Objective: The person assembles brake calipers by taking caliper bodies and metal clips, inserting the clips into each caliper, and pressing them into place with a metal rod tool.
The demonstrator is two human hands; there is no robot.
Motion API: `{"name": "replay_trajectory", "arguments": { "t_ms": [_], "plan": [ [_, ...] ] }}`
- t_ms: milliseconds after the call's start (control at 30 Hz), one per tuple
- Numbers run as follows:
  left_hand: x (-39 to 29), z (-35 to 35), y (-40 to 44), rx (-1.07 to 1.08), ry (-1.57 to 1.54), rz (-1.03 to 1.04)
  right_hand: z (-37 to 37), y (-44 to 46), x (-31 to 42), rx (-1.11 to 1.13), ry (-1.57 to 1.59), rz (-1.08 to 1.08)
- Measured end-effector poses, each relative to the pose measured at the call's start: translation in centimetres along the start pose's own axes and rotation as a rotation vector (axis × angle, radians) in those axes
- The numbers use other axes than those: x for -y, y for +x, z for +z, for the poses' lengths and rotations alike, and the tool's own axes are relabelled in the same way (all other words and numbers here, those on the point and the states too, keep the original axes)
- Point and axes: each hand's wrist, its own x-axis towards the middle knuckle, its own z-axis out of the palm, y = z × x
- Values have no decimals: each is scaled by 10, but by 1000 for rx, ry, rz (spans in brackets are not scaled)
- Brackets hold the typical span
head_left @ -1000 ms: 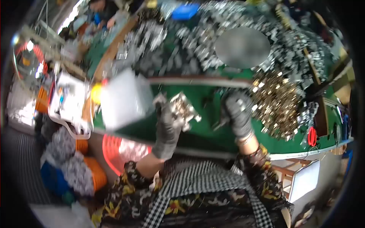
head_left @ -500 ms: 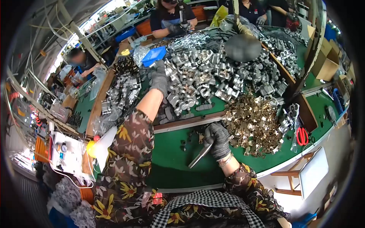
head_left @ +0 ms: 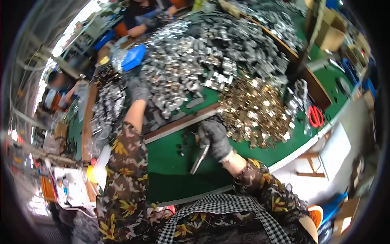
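Observation:
My right hand (head_left: pixel 215 138), in a grey knit glove, is closed around a metal rod (head_left: pixel 199 160) whose free end slants down and to the left over the green bench top. My left hand (head_left: pixel 138 90), gloved the same way, reaches out by the left side of the heap of silvery metal castings (head_left: pixel 176 73). Motion smears its fingers, so I cannot make out whether they hold anything. Beyond it lies a blue plastic tray (head_left: pixel 133 57). Small brass-coloured clips (head_left: pixel 256 112) are piled to the right of my right hand.
A wooden strip (head_left: pixel 183 122) divides the bench in front of the castings. Small dark pieces (head_left: pixel 180 150) lie on the green surface. Red-handled scissors (head_left: pixel 315 116) rest at the right edge, near a white-topped stool (head_left: pixel 335 150). Across the bench a co-worker (head_left: pixel 144 18) sits.
The whole view has shifted and blurred as the head turned. My left hand has drawn back a little from the blue tray. The rod remains in my right hand and hangs more steeply.

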Motion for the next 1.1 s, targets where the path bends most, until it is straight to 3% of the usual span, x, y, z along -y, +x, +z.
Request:
{"name": "replay_trajectory", "arguments": {
  "t_ms": [67, 100, 167, 267, 300, 333, 367, 433, 500, 567, 600, 633, 733, 767, 833, 867, 900, 1000, 1033, 1067, 1100],
  "plan": [
    [-27, -16, -12, -191, -130, 102, -8, 4, -12, 40, 131, 30],
    [-33, -17, -12, -248, -259, 166, 3, -1, 0, -18, 50, 43],
    [-41, -18, -20, -363, -202, 47, 1, 0, -4, -27, 37, 4],
    [-128, -36, -26, -452, -24, 264, -2, 4, -12, -55, 102, 34],
    [-155, -36, -27, -346, -17, 436, -1, 4, -11, -77, 102, 43],
    [-183, -24, -28, -190, -282, 469, 0, 3, -11, -82, 109, 55],
    [-219, -25, -34, -165, -123, 541, 0, 3, -11, -92, 115, 65],
    [-265, -2, -31, 111, -102, 542, -1, 2, -8, -67, 150, 64],
    [-290, 42, -18, 96, -112, 661, -3, 2, -11, -83, 164, 78],
    [-325, 63, -6, 331, -41, 629, -7, 4, -15, -120, 181, 92],
    [-336, 75, -5, 295, -22, 718, -7, 4, -15, -116, 191, 88],
    [-353, 78, -5, 429, -10, 725, -8, 4, -16, -114, 205, 83],
    [-392, 104, -15, 540, -111, 708, -9, 3, -18, -97, 220, 37],
    [-401, 111, -21, 498, -53, 774, -9, 1, -16, -95, 200, 22],
    [-426, 110, -38, 577, -5, 673, -4, 2, -25, -203, 90, -133],
    [-442, 107, -37, 774, 135, 626, -2, -2, -20, -238, 3, -154],
    [-445, 118, -39, 832, 152, 566, -4, 1, -28, -280, -30, -162],
    [-447, 150, -38, 836, 145, 560, -15, 36, -103, -383, 219, -61],
    [-443, 165, -37, 841, 144, 555, -15, 30, -96, -342, 246, -20],
    [-440, 196, -23, 1015, 159, 493, -14, 24, -88, -301, 271, 23],
    [-435, 194, -22, 933, 101, 502, -13, 20, -79, -283, 223, 27]
  ]
}}
